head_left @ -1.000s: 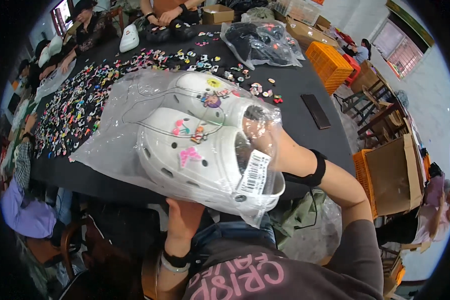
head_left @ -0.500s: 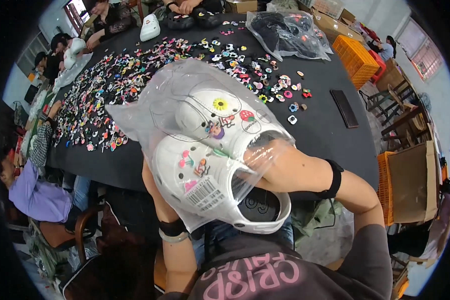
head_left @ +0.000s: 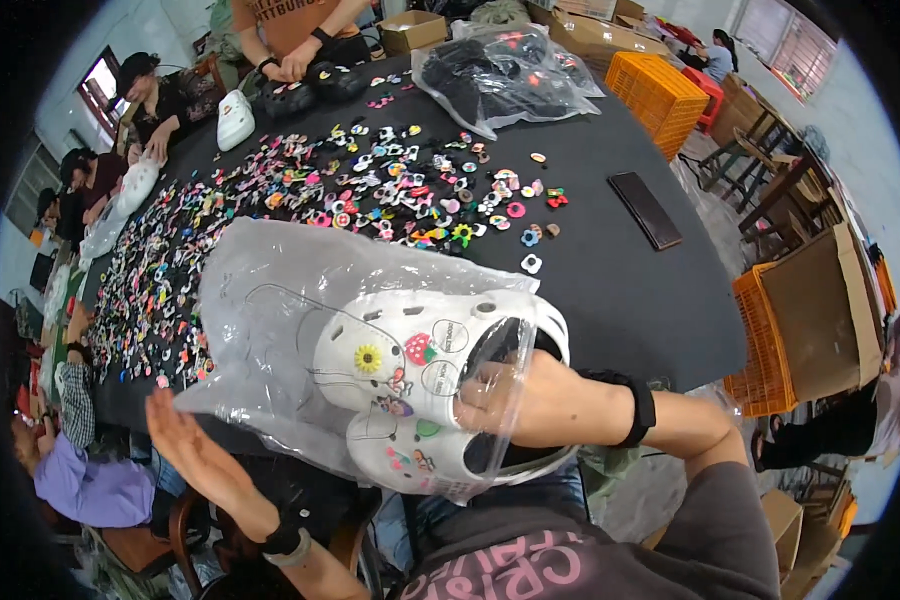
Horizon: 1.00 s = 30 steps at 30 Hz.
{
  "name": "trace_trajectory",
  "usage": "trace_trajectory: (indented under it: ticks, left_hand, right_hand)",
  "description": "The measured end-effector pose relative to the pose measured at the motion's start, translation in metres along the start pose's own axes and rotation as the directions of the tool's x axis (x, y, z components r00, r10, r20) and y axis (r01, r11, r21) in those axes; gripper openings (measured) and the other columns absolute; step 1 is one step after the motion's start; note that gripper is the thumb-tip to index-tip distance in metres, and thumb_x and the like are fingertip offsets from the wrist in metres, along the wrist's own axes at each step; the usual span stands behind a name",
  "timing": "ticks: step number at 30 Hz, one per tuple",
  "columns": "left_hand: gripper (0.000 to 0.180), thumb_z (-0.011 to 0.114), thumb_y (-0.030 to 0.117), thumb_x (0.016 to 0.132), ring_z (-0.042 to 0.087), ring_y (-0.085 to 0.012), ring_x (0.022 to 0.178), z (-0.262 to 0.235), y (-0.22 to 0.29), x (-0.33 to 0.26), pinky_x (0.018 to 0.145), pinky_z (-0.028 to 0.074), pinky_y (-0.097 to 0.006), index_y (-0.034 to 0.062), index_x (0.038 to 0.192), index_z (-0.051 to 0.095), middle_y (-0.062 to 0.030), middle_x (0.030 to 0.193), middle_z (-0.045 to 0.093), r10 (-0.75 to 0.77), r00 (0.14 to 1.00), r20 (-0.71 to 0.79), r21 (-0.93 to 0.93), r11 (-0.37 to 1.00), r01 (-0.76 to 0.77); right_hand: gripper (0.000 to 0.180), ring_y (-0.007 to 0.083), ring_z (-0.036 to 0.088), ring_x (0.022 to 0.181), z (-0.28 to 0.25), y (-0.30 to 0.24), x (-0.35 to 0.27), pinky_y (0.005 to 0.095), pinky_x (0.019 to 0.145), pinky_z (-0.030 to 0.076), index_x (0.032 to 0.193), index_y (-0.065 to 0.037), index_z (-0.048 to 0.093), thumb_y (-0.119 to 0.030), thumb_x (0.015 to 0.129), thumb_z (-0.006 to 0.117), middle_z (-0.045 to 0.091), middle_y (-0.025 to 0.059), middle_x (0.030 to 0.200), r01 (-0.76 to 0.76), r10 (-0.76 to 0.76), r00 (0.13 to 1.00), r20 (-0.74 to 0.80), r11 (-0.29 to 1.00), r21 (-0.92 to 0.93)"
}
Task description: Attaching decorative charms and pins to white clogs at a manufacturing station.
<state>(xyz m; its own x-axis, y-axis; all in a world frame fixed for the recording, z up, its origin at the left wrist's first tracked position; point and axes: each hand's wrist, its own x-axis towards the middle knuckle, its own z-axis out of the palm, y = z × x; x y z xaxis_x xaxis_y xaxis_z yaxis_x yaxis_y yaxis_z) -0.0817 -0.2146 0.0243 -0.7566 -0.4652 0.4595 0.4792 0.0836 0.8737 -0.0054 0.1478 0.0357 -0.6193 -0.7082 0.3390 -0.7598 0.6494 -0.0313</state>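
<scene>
Since the earlier frame the clear plastic bag with the pair of white clogs has been turned, so that the label seen before is no longer facing up, and the left hand has been taken off the bag.

The left hand is now held flat and spread, fingers together, just beside the lower left corner of the bag. The right hand is pushed inside the bag mouth and is closed around the heel ends of the clogs; how tightly it grips cannot be told well through the wrinkled film. The bag is held in the air above the near edge of the black desk, in front of the person's chest.

The step in hand seems to be the packing of the decorated clogs into the bag. For the next move, the clogs probably need to be pushed fully to the bottom and the loose film smoothed, with the left hand supporting from below.

The clogs are of smooth, moulded foam with round holes, and small colourful charms are fixed on them. The bag is thin, glossy and creased. Many similar charms are scattered on the matte desk, and a dark flat phone lies well apart.
</scene>
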Motion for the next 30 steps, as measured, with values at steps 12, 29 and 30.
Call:
trace_trajectory:
  ticks: [12,29,30]
  left_hand:
    - [0.047,0.061,0.007,0.092,0.061,-0.0120,0.091,0.089,-0.011,0.061,0.079,0.046,-0.025,0.0031,0.137,0.050,-0.0067,0.103,0.068,-0.371,0.522,0.768,0.462,0.885,-0.051]
    - [0.024,0.057,0.027,0.099,0.043,-0.0086,0.059,-0.201,-0.071,0.170,0.055,0.038,-0.025,0.0127,0.081,0.058,0.0056,0.065,0.045,-0.274,0.924,-0.266,0.018,0.957,0.289]
    - [0.026,0.053,0.030,0.101,0.043,-0.0113,0.057,-0.225,-0.077,0.177,0.053,0.039,-0.027,0.0123,0.082,0.056,0.0041,0.064,0.041,-0.357,0.896,-0.263,-0.124,0.934,0.335]
  right_hand:
    - [0.018,0.0197,0.067,0.077,0.009,-0.035,-0.011,0.0318,0.056,0.056,0.100,-0.013,0.060,-0.019,0.083,0.056,0.061,0.0059,0.095,-0.040,0.040,0.999,0.007,0.999,0.016]
    - [0.034,0.0448,0.058,0.076,-0.061,0.011,-0.069,0.0496,0.069,0.047,0.099,0.002,0.061,-0.001,0.065,0.067,0.061,0.0227,0.082,-0.569,0.588,0.809,0.009,0.778,0.266]
    - [0.035,0.0438,0.059,0.077,-0.059,0.014,-0.075,0.0465,0.069,0.047,0.103,0.003,0.061,0.001,0.068,0.065,0.062,0.0239,0.084,-0.565,0.580,0.814,0.033,0.776,0.280]
